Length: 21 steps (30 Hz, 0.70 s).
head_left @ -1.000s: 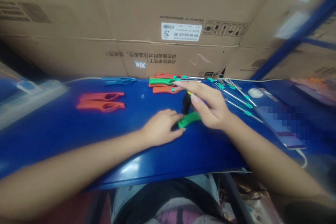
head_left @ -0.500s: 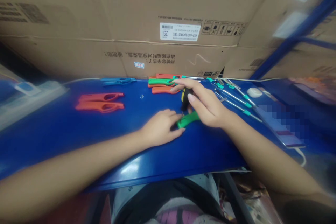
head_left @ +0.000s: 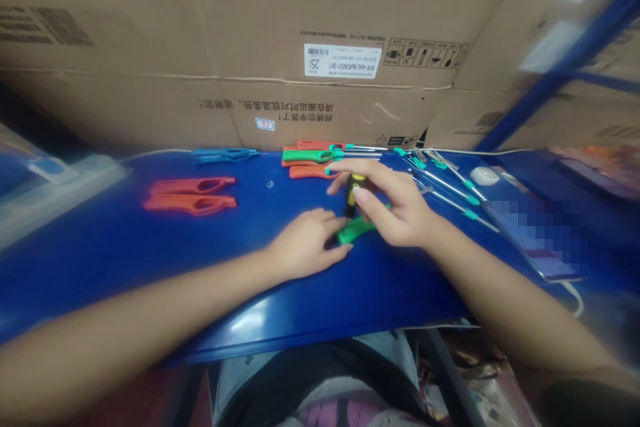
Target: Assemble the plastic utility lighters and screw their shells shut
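A green lighter handle point(head_left: 356, 229) lies on the blue table. My left hand point(head_left: 313, 243) rests on the table with thumb and fingers closed around the handle's left end. In my right hand point(head_left: 393, 203) is a short black-and-yellow screwdriver point(head_left: 353, 195), held upright with its tip down at the handle's left part; the tip itself is hard to make out. The right end of the handle is hidden behind my right hand. Just beyond it lie assembled orange and green lighters point(head_left: 306, 155) with metal rods.
Two red-orange handles point(head_left: 193, 203) and blue handles point(head_left: 225, 155) lie to the left. Metal rods with teal ends point(head_left: 445, 183) are scattered at right, near a white rounded object point(head_left: 485, 177) and a phone point(head_left: 535, 240). A large cardboard box point(head_left: 240, 47) stands behind.
My right hand and the screwdriver have moved down slightly towards the green handle, and the fingers have shifted on the screwdriver's grip. My left hand has stayed in place.
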Each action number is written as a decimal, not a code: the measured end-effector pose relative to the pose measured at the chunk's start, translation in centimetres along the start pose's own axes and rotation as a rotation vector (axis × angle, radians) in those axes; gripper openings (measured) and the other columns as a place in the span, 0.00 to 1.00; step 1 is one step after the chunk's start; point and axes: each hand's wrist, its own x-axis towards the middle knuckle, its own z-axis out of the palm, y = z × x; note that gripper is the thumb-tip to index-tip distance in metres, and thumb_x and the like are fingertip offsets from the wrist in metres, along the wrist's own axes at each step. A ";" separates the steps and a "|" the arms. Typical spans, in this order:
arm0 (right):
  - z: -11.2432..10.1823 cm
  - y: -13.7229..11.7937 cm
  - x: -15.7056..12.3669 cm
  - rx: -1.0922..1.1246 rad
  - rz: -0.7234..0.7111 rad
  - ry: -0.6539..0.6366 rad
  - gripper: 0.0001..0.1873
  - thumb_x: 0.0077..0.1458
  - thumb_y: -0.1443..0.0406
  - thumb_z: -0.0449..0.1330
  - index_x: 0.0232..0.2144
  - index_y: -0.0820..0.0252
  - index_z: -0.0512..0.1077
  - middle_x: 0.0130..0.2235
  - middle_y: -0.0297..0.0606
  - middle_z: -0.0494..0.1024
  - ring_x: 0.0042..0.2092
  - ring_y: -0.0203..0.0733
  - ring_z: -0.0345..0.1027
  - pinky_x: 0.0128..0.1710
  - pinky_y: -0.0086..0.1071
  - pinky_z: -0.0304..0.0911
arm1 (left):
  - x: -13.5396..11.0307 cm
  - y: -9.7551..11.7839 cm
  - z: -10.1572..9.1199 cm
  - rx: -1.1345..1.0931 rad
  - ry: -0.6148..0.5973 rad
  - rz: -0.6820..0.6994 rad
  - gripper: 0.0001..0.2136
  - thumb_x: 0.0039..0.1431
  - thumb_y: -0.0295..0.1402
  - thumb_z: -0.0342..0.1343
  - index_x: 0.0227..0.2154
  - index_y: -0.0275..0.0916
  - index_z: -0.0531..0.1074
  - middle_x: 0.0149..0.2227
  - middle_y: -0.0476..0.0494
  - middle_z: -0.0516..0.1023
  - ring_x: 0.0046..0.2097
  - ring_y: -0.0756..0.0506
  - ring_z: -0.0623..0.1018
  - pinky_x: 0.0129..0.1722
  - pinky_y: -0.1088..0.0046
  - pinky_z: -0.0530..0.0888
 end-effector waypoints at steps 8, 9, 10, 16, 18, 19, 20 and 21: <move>-0.4 0.4 0.3 -0.170 -0.135 0.118 0.13 0.63 0.63 0.61 0.49 0.58 0.76 0.43 0.39 0.84 0.42 0.39 0.79 0.45 0.29 0.73 | 0.1 -0.1 0.0 0.010 -0.010 0.007 0.14 0.66 0.41 0.56 0.46 0.37 0.77 0.40 0.40 0.78 0.41 0.41 0.77 0.44 0.64 0.74; -0.7 0.2 0.3 -0.125 -0.114 0.060 0.15 0.67 0.63 0.56 0.53 0.58 0.74 0.47 0.40 0.83 0.46 0.39 0.79 0.47 0.30 0.73 | 0.1 -0.1 0.0 0.021 -0.008 0.004 0.16 0.66 0.42 0.55 0.48 0.37 0.76 0.39 0.40 0.78 0.41 0.41 0.76 0.43 0.64 0.74; -0.9 0.0 0.4 -0.070 -0.085 0.000 0.18 0.69 0.64 0.51 0.57 0.59 0.71 0.51 0.42 0.81 0.49 0.39 0.78 0.49 0.32 0.73 | 0.0 -0.1 0.1 0.029 -0.007 0.003 0.17 0.66 0.42 0.55 0.50 0.37 0.76 0.38 0.40 0.77 0.40 0.41 0.76 0.43 0.64 0.74; -1.1 0.0 0.5 -0.067 -0.031 0.027 0.11 0.64 0.62 0.60 0.47 0.58 0.77 0.41 0.38 0.83 0.30 0.33 0.73 0.33 0.28 0.71 | 0.1 -0.1 0.1 0.018 -0.009 0.010 0.14 0.66 0.42 0.55 0.43 0.37 0.78 0.37 0.40 0.77 0.41 0.40 0.76 0.44 0.63 0.74; -1.0 0.3 0.5 -0.159 -0.066 0.100 0.10 0.59 0.60 0.65 0.42 0.58 0.78 0.37 0.36 0.83 0.26 0.32 0.70 0.31 0.28 0.69 | 0.1 -0.2 0.1 0.012 -0.011 0.013 0.14 0.66 0.42 0.55 0.45 0.37 0.78 0.39 0.40 0.78 0.42 0.40 0.76 0.45 0.63 0.74; -1.0 0.4 0.4 -0.185 -0.077 0.110 0.11 0.58 0.59 0.66 0.42 0.57 0.78 0.37 0.36 0.83 0.27 0.32 0.70 0.31 0.28 0.69 | 0.1 -0.2 0.1 0.014 -0.010 0.012 0.15 0.66 0.42 0.55 0.46 0.37 0.78 0.39 0.40 0.78 0.42 0.40 0.76 0.45 0.63 0.74; -1.0 0.4 0.4 -0.188 -0.074 0.101 0.12 0.60 0.59 0.65 0.44 0.57 0.78 0.38 0.37 0.83 0.28 0.33 0.71 0.32 0.28 0.70 | 0.1 -0.2 0.1 0.018 -0.009 0.010 0.16 0.66 0.42 0.55 0.48 0.37 0.77 0.39 0.40 0.78 0.41 0.40 0.76 0.44 0.63 0.74; -1.1 0.3 0.4 -0.168 -0.051 0.078 0.13 0.62 0.59 0.62 0.48 0.57 0.77 0.40 0.38 0.83 0.29 0.33 0.72 0.34 0.28 0.70 | 0.1 -0.3 0.1 0.023 -0.008 0.008 0.18 0.66 0.43 0.55 0.51 0.37 0.77 0.39 0.40 0.77 0.41 0.40 0.76 0.44 0.63 0.74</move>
